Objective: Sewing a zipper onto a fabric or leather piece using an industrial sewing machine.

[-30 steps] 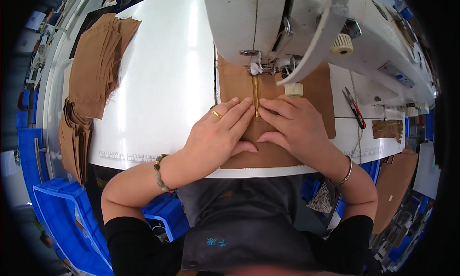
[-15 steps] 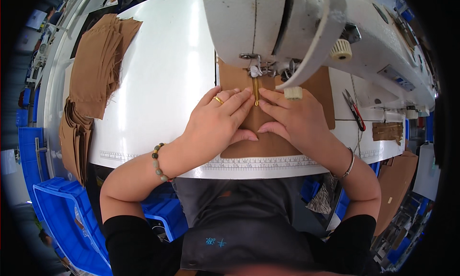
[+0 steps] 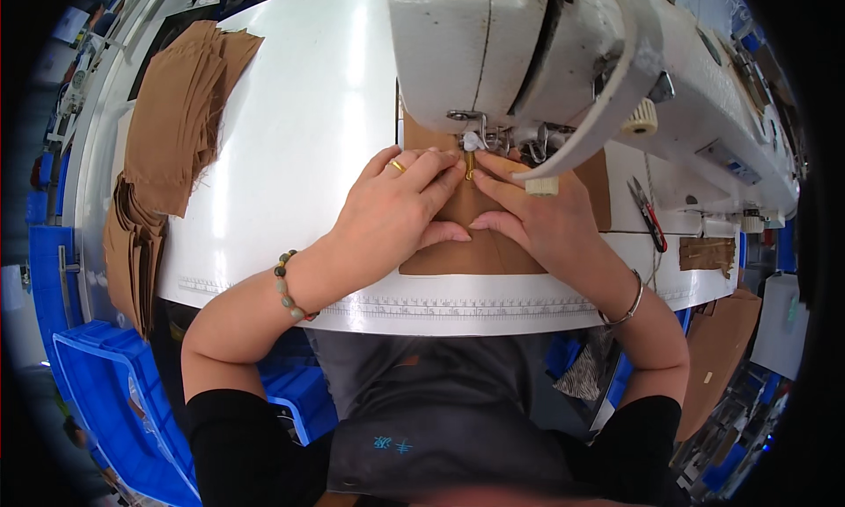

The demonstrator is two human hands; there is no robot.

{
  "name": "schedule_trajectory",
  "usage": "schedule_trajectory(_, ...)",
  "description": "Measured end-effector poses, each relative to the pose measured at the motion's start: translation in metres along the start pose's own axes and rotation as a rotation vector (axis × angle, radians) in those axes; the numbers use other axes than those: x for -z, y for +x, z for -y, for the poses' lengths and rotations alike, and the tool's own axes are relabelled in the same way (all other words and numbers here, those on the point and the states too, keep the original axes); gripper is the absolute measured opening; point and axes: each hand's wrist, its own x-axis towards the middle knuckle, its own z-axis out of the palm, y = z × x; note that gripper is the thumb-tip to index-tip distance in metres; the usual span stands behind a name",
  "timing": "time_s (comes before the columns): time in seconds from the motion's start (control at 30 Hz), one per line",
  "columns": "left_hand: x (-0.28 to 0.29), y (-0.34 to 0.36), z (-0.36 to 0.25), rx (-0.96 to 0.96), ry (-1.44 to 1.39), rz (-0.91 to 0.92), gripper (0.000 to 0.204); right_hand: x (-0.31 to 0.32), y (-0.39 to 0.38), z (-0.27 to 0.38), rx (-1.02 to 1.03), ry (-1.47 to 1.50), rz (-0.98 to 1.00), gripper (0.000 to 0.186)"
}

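Observation:
Under the needle area of a white sewing machine [image 3: 458,58] lies a brown fabric piece [image 3: 466,252], flat on the white table. A short gold zipper [image 3: 469,164] runs down its middle, its far end hidden beneath the presser foot [image 3: 473,143]. My left hand [image 3: 392,203] rests on the fabric left of the zipper, fingers stretched out and fingertips beside it. On the other side, my right hand [image 3: 550,212] lies spread on the fabric, its fingertips close to the zipper's near end. Both thumbs point inward, slightly apart.
Stacks of brown fabric pieces [image 3: 172,111] lie at the table's left. Red-handled thread snips [image 3: 649,215] and a small brown piece [image 3: 707,254] sit at the right. A printed ruler strip [image 3: 458,309] follows the front edge. Blue bins [image 3: 114,401] stand below left.
The fabric and zipper have slid a little away from me, further under the presser foot. Both hands have moved along with them, still flat on the cloth.

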Motion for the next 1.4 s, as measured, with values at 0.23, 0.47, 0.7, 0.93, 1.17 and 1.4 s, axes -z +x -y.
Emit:
schedule_trajectory(0.23,-0.001,0.003,0.005,0.032,-0.018,0.006,0.066,-0.002,0.002,-0.002,-0.039,-0.006,0.028,0.054)
schedule_trajectory(0.47,-0.002,-0.006,0.0,0.008,-0.034,-0.028,0.063,0.006,-0.001,0.004,-0.059,-0.036,0.097,0.046)
schedule_trajectory(0.7,-0.002,0.0,0.005,-0.029,0.005,-0.046,0.064,-0.001,0.0,0.002,-0.046,0.003,0.033,0.048)
schedule_trajectory(0.93,-0.001,0.001,0.005,-0.019,0.057,-0.05,0.064,0.0,0.001,0.0,-0.059,-0.025,0.096,0.048)
schedule_trajectory(1.17,-0.001,0.001,0.008,-0.006,0.047,-0.029,0.063,0.0,0.002,-0.002,-0.05,-0.002,0.077,0.046)
schedule_trajectory(1.4,-0.005,-0.003,0.003,-0.02,0.088,-0.085,0.058,0.001,0.001,-0.011,-0.326,0.61,0.047,0.041)
